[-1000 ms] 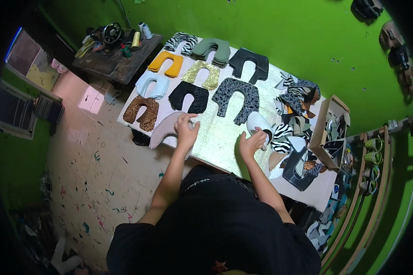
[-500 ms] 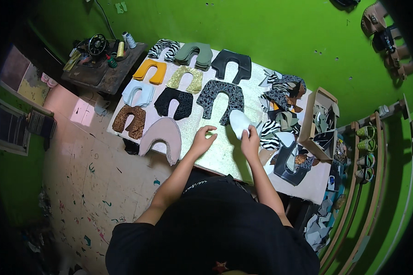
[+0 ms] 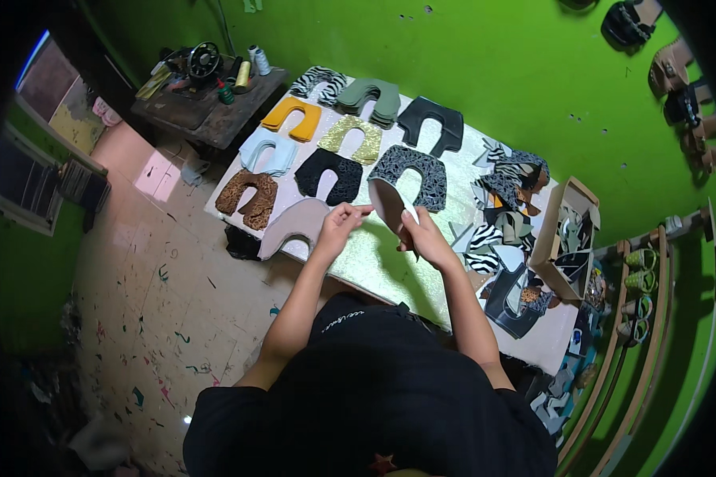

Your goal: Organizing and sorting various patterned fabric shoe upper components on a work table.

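My right hand (image 3: 427,241) grips a curved sheet piece (image 3: 386,205), white on one face and pinkish beige on the other, held upright above the table. Close to its left edge, my left hand (image 3: 340,228) has its fingers stretched out; whether a fingertip touches the piece I cannot tell. Partly behind the left hand lies a pale pink U-shaped piece (image 3: 286,225) at the table's front edge. Beyond the hands is a grey-and-black patterned U-shaped cutout (image 3: 390,164), with a black textured cutout (image 3: 326,168) to its left.
More cutouts lie in rows on the table (image 3: 382,266), including leopard print (image 3: 247,199), orange (image 3: 282,121) and green (image 3: 362,99). Mixed scraps (image 3: 513,179) and a cardboard box (image 3: 561,238) occupy the right side. A sewing machine (image 3: 203,63) stands back left; sandals (image 3: 640,258) hang at right.
The held piece has turned from its white face to show its beige face. My left hand has moved slightly up and left over the pink piece. The whole view has shifted.
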Demonstrator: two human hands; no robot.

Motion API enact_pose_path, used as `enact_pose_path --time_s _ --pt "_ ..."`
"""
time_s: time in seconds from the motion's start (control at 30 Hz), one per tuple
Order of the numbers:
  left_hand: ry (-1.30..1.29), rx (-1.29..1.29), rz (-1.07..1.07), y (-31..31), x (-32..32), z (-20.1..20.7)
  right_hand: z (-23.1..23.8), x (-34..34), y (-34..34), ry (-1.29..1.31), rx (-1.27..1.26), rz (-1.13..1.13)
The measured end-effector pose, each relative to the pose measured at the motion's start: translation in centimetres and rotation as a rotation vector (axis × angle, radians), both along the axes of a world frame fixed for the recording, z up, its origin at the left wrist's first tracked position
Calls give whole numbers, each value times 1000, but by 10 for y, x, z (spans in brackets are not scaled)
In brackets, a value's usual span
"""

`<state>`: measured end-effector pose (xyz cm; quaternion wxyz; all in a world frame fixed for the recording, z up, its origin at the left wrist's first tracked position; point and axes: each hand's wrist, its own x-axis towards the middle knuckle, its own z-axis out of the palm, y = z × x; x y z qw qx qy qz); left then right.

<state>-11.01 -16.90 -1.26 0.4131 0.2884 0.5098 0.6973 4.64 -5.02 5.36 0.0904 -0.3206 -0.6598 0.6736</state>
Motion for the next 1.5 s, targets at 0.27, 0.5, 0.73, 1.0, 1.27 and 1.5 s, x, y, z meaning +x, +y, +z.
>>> enact_pose_path --time_s 0.27,0.5,0.73,1.0,1.27,1.5 --pt "-93 -99 107 -50 -35 -8 -3 -54 -21 160 -251 355" --pt "-270 -99 24 -101 -64 -15 -6 -98 -31 -16 2 423" --pt "-32 -208 351 -126 -91 -22 -73 -124 -52 -144 206 310" --pt "149 -366 336 -118 -112 -28 -100 -115 -71 -180 501 190" --pt "617 -478 378 -116 -110 -46 -98 -110 -78 -226 459 157" --pt "980 -696 456 -103 -84 -19 -83 -97 -89 -355 638 186"
